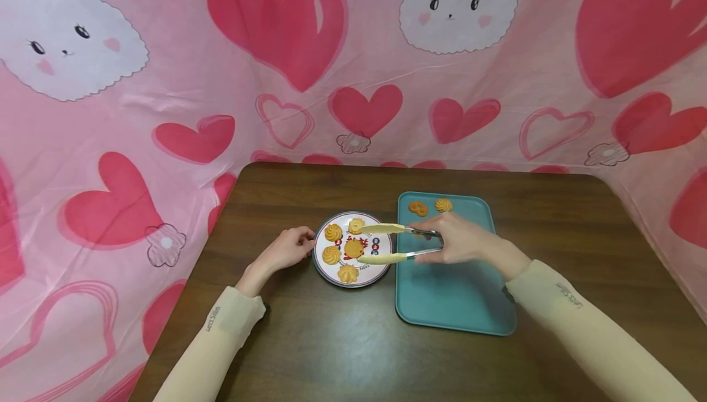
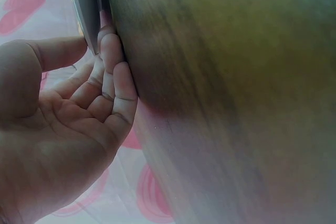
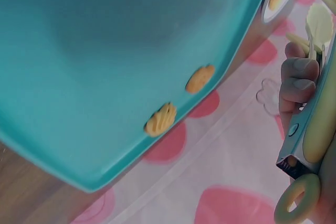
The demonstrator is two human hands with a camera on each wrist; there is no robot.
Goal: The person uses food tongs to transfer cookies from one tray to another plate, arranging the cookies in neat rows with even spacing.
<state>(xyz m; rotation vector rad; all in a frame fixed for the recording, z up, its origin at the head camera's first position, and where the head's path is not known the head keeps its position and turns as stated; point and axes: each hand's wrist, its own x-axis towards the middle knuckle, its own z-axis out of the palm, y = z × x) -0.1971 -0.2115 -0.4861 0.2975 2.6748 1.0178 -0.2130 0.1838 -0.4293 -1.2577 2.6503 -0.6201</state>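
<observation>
My left hand (image 1: 287, 247) pinches the left rim of a round white plate (image 1: 371, 276) with a dark edge. In the left wrist view, the thumb (image 2: 65, 52) lies on the rim and the fingers reach beneath it. Several golden butter cookies (image 1: 348, 274) lie on the plate. My right hand (image 1: 461, 237) grips metal tongs (image 1: 410, 255) with pale yellow tips, over the teal tray. The tips are spread apart above the plate, close to a cookie (image 1: 354, 248) at its middle, with nothing clamped between them.
Right of the plate lies a teal rectangular tray (image 1: 453, 304). At its far end are a pretzel-shaped cookie (image 1: 418, 208) and a swirled cookie (image 1: 444, 205). Both rest on a brown wooden table (image 1: 331, 347), with a pink heart-patterned cloth (image 1: 475, 83) hanging behind and beside it.
</observation>
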